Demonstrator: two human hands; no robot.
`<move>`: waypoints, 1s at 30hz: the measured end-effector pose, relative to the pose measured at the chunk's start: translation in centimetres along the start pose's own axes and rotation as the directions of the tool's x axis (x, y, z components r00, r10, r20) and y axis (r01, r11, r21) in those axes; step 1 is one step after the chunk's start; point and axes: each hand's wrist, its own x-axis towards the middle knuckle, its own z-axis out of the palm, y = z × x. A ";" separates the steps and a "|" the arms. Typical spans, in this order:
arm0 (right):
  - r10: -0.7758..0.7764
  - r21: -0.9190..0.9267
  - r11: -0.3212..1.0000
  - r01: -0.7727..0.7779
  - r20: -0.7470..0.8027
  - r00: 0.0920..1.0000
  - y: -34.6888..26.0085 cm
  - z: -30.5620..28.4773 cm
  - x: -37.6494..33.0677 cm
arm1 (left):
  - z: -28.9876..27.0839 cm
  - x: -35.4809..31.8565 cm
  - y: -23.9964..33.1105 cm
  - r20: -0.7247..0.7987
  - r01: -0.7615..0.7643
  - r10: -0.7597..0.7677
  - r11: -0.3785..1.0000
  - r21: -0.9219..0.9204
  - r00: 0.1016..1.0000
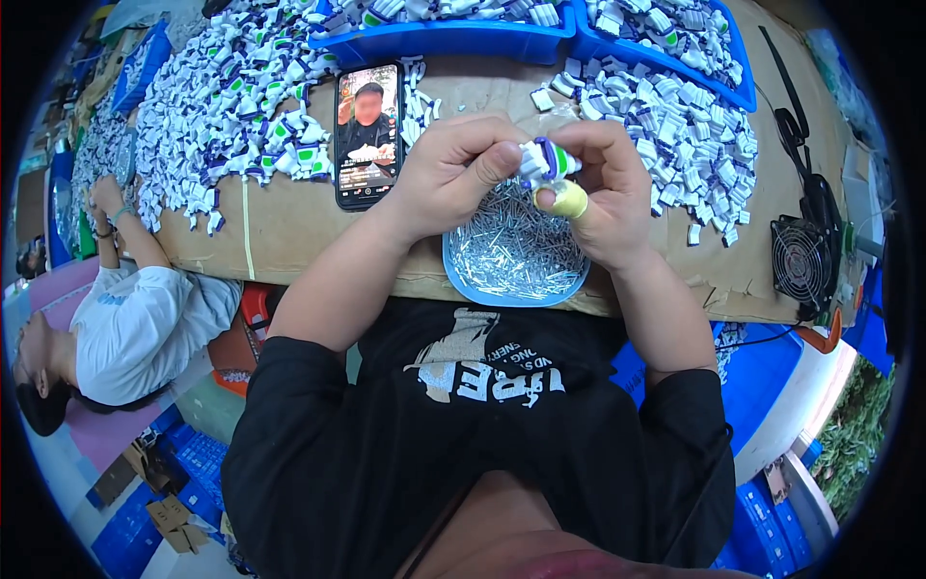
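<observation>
Left hand and right hand pinching small white-purple-green plastic piece above light-blue plastic tub of slim silver metal pins, brown-covered desk.

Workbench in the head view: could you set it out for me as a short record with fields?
Right hand: holds a white, purple and green piece; yellow wrap on thumb
Left hand: fingers at the same piece
Below hands: blue tub of thin metal pins
Left of hands: phone, screen lit
Loose piles: similar pieces, left and right
Far side: blue bins, filled
Right end: black fan
</observation>
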 end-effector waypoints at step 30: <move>-0.167 -0.303 0.918 0.254 0.285 0.944 0.1 -0.4 0.3 | -0.2 -0.4 1.1 0.246 0.357 -0.306 0.912 -0.202 0.920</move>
